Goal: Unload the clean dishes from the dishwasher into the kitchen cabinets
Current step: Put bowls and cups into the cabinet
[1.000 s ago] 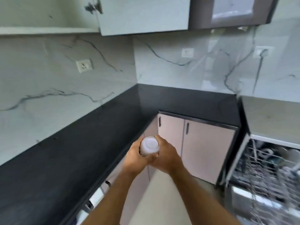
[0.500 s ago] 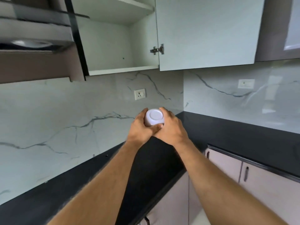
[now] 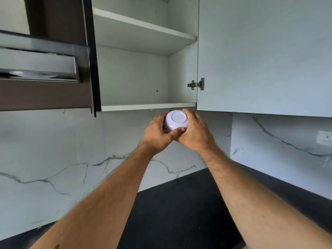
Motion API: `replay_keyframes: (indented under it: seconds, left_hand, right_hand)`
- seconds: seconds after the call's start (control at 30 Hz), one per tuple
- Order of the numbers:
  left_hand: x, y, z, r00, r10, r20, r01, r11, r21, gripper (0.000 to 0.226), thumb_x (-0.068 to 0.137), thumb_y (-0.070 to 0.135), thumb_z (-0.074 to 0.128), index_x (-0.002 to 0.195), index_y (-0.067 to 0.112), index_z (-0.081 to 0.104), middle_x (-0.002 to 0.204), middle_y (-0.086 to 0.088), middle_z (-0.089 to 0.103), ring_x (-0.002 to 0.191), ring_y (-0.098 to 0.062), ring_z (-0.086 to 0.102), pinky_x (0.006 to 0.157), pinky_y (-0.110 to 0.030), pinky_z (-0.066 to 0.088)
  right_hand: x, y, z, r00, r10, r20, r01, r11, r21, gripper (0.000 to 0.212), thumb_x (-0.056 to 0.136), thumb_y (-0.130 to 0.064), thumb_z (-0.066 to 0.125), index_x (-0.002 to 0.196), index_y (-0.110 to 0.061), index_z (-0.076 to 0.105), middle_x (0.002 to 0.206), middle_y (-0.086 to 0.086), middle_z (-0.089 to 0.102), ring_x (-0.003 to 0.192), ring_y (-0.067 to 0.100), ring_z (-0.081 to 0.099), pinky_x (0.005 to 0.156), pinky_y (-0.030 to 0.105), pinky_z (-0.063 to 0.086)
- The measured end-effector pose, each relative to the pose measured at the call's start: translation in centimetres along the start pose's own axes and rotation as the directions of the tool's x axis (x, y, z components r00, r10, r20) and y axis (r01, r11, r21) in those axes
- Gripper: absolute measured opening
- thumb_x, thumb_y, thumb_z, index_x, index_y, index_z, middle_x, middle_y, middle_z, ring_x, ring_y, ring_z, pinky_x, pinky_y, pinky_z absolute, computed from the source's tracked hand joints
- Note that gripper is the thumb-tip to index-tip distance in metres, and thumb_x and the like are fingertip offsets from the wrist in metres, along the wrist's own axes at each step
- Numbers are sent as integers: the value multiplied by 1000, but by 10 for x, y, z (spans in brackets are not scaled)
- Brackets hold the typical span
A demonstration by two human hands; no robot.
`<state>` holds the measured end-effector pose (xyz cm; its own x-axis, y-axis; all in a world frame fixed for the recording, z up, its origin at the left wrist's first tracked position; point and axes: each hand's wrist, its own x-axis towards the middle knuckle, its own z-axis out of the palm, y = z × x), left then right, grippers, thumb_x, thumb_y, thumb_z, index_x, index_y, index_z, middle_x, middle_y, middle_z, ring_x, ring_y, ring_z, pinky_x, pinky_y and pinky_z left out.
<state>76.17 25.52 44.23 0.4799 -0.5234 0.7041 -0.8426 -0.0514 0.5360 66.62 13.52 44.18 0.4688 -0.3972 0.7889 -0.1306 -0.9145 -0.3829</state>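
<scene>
Bowl (image 3: 177, 121) sits at the centre of the frame, its base turned toward us, so its mouth and inside are hidden, and our palms cover most of its sides. We hold it between both hands just under the cabinet's (image 3: 143, 72) bottom shelf (image 3: 149, 106). Our left hand (image 3: 158, 133) curls round its left side, thumb laid across the lower wall; our right hand (image 3: 195, 132) wraps the right side, fingertips over the far rim. The open door (image 3: 260, 54) fills the upper right; the counter (image 3: 179, 209) runs off the bottom edge.
</scene>
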Motion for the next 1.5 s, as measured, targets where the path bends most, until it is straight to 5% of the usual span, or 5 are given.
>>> replay_keyframes:
  seconds: [0.37,0.8,1.03,1.2,1.5]
  left_hand:
    - [106,-31,8,992,41,-119,-20,985,169,72,79,59,70,137,21,50,130,2,59,115,-13,55,89,-19,39]
    - [222,-84,0,996,31,-85,-2,948,320,70,73,75,59,120,23,61,111,3,66,101,-17,61,91,-37,52]
    - [279,-98,-9,988,-156,6,128,831,541,46,101,47,38,110,12,67,113,-7,66,103,-26,58,89,-35,47]
    - [300,-114,-6,963,-258,-79,246,720,649,35,99,28,46,122,8,63,126,-12,62,111,-29,59,95,-36,49]
    - [321,-120,14,925,-380,22,233,611,757,45,104,38,41,135,8,53,136,-11,56,121,-28,54,102,-38,44]
  right_hand:
    - [117,32,43,988,-153,-1,152,986,74,90,62,-55,83,138,-21,47,128,3,60,113,26,60,91,32,47]
    - [228,53,111,993,-113,46,107,989,104,88,54,-69,71,128,-24,52,112,0,59,103,20,56,87,35,51]
    - [283,66,134,980,83,181,-112,981,158,94,41,-88,66,105,-19,63,97,-2,64,82,15,62,55,28,42]
    - [308,77,138,924,164,345,-193,980,54,99,56,-75,75,127,-10,54,113,5,58,98,25,59,75,33,50]
    - [335,95,167,810,234,537,-164,971,-176,91,67,-76,71,134,-16,53,134,6,56,107,26,55,91,37,45]
